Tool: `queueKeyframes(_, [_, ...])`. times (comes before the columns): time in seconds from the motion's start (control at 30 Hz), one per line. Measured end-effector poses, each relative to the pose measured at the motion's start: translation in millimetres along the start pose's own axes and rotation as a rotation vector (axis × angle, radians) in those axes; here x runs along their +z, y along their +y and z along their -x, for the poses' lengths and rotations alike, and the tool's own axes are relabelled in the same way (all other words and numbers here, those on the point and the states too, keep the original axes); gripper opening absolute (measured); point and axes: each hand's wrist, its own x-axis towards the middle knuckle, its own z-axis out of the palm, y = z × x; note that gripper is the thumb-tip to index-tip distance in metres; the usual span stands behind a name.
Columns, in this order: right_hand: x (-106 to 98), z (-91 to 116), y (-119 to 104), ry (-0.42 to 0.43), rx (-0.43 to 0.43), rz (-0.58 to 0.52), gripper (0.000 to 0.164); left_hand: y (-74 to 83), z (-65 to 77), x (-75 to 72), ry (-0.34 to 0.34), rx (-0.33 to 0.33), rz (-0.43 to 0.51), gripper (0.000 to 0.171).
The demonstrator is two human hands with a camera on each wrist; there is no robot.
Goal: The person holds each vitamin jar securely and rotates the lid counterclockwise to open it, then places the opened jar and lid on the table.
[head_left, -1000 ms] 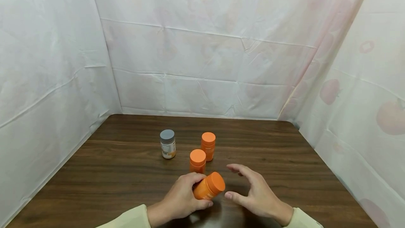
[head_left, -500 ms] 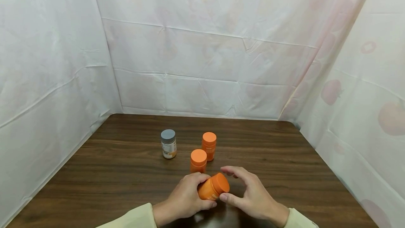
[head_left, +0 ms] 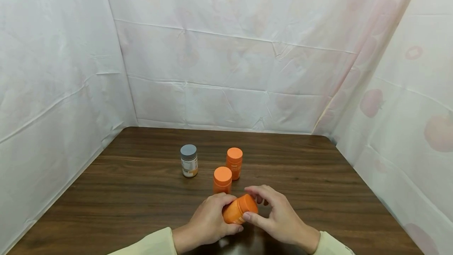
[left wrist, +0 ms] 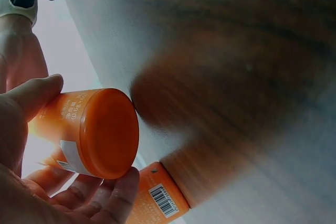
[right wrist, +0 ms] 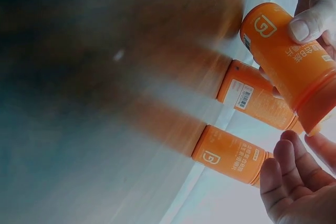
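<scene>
My left hand grips an orange pill bottle, tilted with its cap toward the right. In the left wrist view the round base of this bottle faces the camera, thumb on one side and fingers below. At the cap is my right hand, thumb on its near side and fingers curved around the far side. The right wrist view has those fingertips right at the cap's edge. A second orange bottle stands just behind the left hand, partly hidden by it.
Farther back, a third orange bottle stands upright. To its left is a white bottle with a grey lid. Everything rests on a dark wood table, with pale cloth sheets hung behind and at both sides.
The right hand has moved left to the bottle, its thumb and fingers going from apart to around the cap. The left hand has shifted the tilted bottle slightly right.
</scene>
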Motion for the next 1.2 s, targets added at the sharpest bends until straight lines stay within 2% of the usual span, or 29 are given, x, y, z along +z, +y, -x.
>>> queueKeyframes(0.1, [0.4,-1.0,-0.5,-0.003,0.027,-0.013,0.043,0.5,-0.1,0.4,0.001,-0.010,-0.014,0.043])
queueKeyframes(0.23, [0.3,-2.6,-0.4,-0.008,0.021,-0.032,0.037,0.6,0.0,0.6,0.003,-0.014,-0.034,0.045])
queueKeyframes(0.5, [-0.3,-4.9,-0.1,-0.005,-0.012,-0.039,0.036,0.7,-1.9,-0.9,-0.030,-0.026,-0.028,0.046])
queueKeyframes(0.7, [-2.8,-4.7,-2.6,-0.027,0.015,-0.048,0.035,1.0,-2.4,-0.7,-0.045,-0.030,-0.023,0.044])
queueKeyframes(1.03, [-5.2,-5.5,0.1,-0.058,0.002,-0.056,0.037,1.6,-2.5,-1.3,-0.044,-0.018,-0.032,0.042])
queueKeyframes(1.2, [-6.8,-5.8,3.7,-0.084,-0.053,-0.047,0.046,1.7,-2.4,-1.5,-0.032,-0.004,-0.035,0.040])
